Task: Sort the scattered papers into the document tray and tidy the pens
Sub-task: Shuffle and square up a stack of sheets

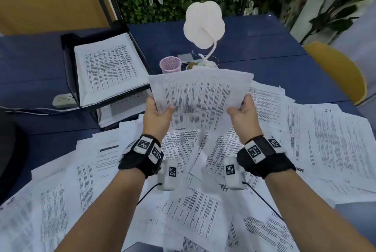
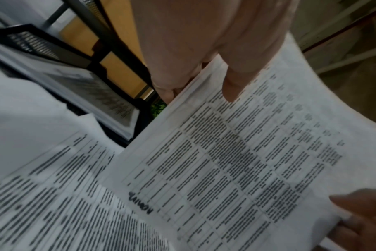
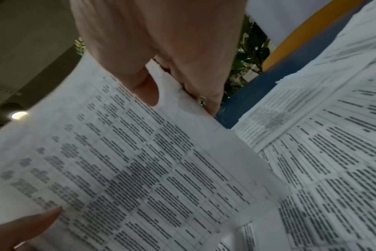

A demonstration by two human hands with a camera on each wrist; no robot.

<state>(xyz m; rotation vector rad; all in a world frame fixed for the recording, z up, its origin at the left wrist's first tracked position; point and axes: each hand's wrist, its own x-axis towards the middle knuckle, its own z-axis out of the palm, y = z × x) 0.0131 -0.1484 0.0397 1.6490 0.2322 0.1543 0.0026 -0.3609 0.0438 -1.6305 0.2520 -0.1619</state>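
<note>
Blue desk [image 1: 254, 52] buried under loose papers [image 1: 203, 207], tray [image 1: 69, 64] back left. Left hand [image 1: 157, 118] and right hand [image 1: 243, 114] pinching one sheet [image 1: 200, 97], raised.

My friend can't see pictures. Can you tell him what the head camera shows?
Both hands, left hand and right hand, hold up a printed sheet above a desk covered in scattered papers. A black document tray sits left.

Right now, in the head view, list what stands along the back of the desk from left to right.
power strip → document tray → pink mesh pen cup → white flower-shaped lamp → yellow chair
</note>
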